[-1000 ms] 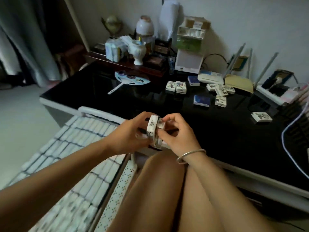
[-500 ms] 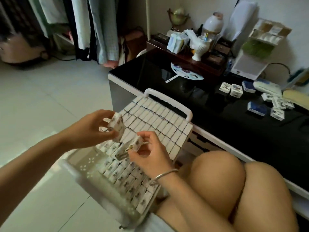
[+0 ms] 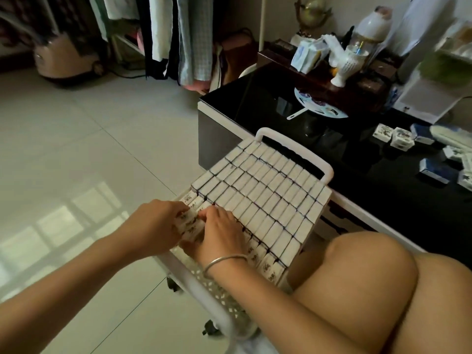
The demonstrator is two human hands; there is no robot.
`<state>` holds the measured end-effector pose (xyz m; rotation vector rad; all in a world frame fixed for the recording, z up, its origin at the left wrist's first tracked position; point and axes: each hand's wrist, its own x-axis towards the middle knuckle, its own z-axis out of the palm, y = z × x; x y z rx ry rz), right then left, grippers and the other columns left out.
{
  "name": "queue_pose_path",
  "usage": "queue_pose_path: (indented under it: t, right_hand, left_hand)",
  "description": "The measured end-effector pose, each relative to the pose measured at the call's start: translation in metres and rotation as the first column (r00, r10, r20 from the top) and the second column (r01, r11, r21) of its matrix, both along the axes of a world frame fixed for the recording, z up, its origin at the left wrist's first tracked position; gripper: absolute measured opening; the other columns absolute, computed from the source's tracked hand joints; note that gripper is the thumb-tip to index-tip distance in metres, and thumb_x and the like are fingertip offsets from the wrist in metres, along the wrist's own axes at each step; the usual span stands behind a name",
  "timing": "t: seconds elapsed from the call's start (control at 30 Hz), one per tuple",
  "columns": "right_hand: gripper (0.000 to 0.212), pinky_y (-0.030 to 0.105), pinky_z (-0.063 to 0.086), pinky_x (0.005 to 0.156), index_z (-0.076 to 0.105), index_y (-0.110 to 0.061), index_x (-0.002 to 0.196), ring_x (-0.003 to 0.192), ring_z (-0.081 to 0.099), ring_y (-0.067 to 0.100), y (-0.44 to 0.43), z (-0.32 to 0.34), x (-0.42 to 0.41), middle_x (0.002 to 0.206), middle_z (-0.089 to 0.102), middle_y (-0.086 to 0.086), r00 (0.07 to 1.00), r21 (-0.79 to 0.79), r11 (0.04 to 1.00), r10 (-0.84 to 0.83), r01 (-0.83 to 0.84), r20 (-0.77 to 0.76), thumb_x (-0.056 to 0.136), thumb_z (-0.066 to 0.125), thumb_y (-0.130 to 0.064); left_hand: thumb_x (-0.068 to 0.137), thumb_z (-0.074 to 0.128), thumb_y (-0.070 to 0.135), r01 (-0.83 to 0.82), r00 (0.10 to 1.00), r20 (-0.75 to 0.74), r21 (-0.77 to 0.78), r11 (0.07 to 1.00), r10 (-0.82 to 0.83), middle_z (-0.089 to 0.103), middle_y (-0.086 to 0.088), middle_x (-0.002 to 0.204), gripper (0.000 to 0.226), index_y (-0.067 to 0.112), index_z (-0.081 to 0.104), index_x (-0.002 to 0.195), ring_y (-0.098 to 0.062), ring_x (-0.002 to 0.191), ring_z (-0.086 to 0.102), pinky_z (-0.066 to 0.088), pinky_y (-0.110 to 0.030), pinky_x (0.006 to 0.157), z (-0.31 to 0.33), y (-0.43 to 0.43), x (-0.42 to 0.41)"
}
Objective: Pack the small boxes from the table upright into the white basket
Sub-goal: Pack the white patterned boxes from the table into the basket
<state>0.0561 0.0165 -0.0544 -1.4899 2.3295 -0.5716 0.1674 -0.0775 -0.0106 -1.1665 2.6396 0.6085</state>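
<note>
gripping small boxes [image 3: 190, 224], left hand [image 3: 158, 223] and right hand [image 3: 221, 236] side by side, both curled, over white basket [image 3: 293, 146]

Pale tiled floor [image 3: 76, 149], hanging clothes [image 3: 189, 34]; beige wall [image 3: 237, 14]

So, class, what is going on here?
A person is packing. The left hand and right hand fit boxes into a gap at the left edge of the basket, which is mostly full of upright rows. Spare boxes lie on the table.
</note>
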Motion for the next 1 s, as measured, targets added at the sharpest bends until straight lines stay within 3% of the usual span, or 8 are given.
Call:
queue_pose_path:
  t: [0.17, 0.27, 0.33, 0.5, 0.67, 0.83, 0.9, 1.0]
  right_hand:
    - [0.067, 0.032, 0.041, 0.091, 0.041, -0.024, 0.118, 0.11, 0.044, 0.019, -0.002, -0.01, -0.004, 0.119, 0.049, -0.001, 0.999, 0.006, 1.0, 0.029, -0.029, -0.03, 0.066, 0.076, -0.049]
    - [0.076, 0.031, 0.04, 0.09, 0.039, -0.025, 0.121, 0.109, 0.043, 0.02, -0.002, -0.01, -0.008, 0.119, 0.046, -0.001, 0.998, 0.009, 0.998, 0.056, -0.056, -0.038, 0.062, 0.077, -0.055]
    - [0.079, 0.031, 0.039, 0.09, 0.038, -0.026, 0.121, 0.109, 0.042, 0.019, -0.001, -0.011, -0.01, 0.118, 0.043, -0.002, 0.996, 0.015, 0.997, 0.07, -0.069, -0.058, 0.06, 0.076, -0.059]
    - [0.083, 0.029, 0.038, 0.091, 0.04, -0.025, 0.122, 0.108, 0.043, 0.018, 0.002, -0.01, -0.017, 0.117, 0.043, -0.003, 0.994, -0.006, 0.994, 0.113, -0.113, 0.0, 0.058, 0.076, -0.064]
    - [0.048, 0.029, 0.049, 0.077, 0.048, -0.029, 0.109, 0.088, 0.048, 0.006, 0.011, -0.005, -0.026, 0.107, 0.046, -0.011, 0.985, -0.154, 0.988, 0.036, -0.01, 0.171, 0.073, 0.066, -0.056]
    - [0.025, 0.031, 0.053, 0.074, 0.053, -0.029, 0.103, 0.08, 0.054, 0.003, 0.027, 0.003, -0.049, 0.105, 0.051, -0.012, 0.962, -0.287, 0.954, -0.009, 0.09, 0.272, 0.082, 0.066, -0.034]
    - [0.021, 0.032, 0.054, 0.072, 0.054, -0.028, 0.102, 0.082, 0.056, 0.004, 0.033, 0.008, -0.062, 0.104, 0.053, -0.013, 0.96, -0.31, 0.942, -0.036, 0.125, 0.277, 0.084, 0.064, -0.027]
    - [0.017, 0.034, 0.054, 0.071, 0.057, -0.028, 0.099, 0.08, 0.057, 0.006, 0.042, 0.015, -0.09, 0.101, 0.056, -0.012, 0.948, -0.34, 0.923, -0.072, 0.182, 0.311, 0.085, 0.062, -0.019]
  left_hand:
    - [0.08, 0.069, 0.02, -0.061, 0.998, 0.039, 0.188, 0.98, 0.054, 0.066, 0.006, 0.114, 0.039, 0.024, 0.058, 0.117, -0.016, 0.098, 0.065, 0.053, -0.03, 0.087, -0.009, -0.013, -0.012]
    - [0.081, 0.071, 0.011, -0.234, 0.969, 0.035, 0.426, 0.874, 0.243, 0.069, 0.001, 0.105, 0.019, 0.018, 0.062, 0.096, -0.015, 0.08, 0.072, 0.058, -0.029, 0.082, -0.007, -0.026, -0.013]
    - [0.078, 0.075, 0.007, -0.263, 0.96, 0.046, 0.484, 0.834, 0.276, 0.072, -0.007, 0.102, 0.016, 0.014, 0.065, 0.088, -0.018, 0.076, 0.073, 0.059, -0.032, 0.082, -0.009, -0.029, -0.014]
    - [0.075, 0.078, 0.008, -0.185, 0.982, 0.054, 0.4, 0.898, 0.179, 0.074, -0.008, 0.093, 0.01, 0.011, 0.074, 0.084, -0.007, 0.061, 0.065, 0.053, -0.015, 0.057, -0.02, -0.028, -0.02]
    - [0.073, 0.078, 0.021, -0.085, 0.992, 0.112, 0.196, 0.977, 0.064, 0.067, 0.009, 0.083, 0.013, 0.028, 0.067, 0.074, -0.011, 0.079, 0.059, 0.047, -0.024, 0.07, -0.02, -0.028, -0.025]
    - [0.077, 0.075, 0.036, -0.05, 0.991, 0.125, 0.043, 0.998, 0.044, 0.063, 0.011, 0.075, 0.021, 0.03, 0.057, 0.066, -0.014, 0.078, 0.06, 0.051, -0.031, 0.073, -0.009, -0.026, -0.027]
    - [0.084, 0.069, 0.041, -0.039, 0.999, 0.035, 0.059, 0.997, 0.037, 0.066, 0.01, 0.075, 0.023, 0.028, 0.058, 0.069, -0.011, 0.074, 0.063, 0.053, -0.03, 0.072, 0.001, -0.023, -0.033]
    - [0.093, 0.062, 0.033, 0.011, 0.989, -0.148, 0.217, 0.976, 0.021, 0.072, 0.007, 0.075, 0.022, 0.017, 0.066, 0.078, -0.003, 0.063, 0.065, 0.047, -0.017, 0.058, 0.013, -0.002, -0.06]
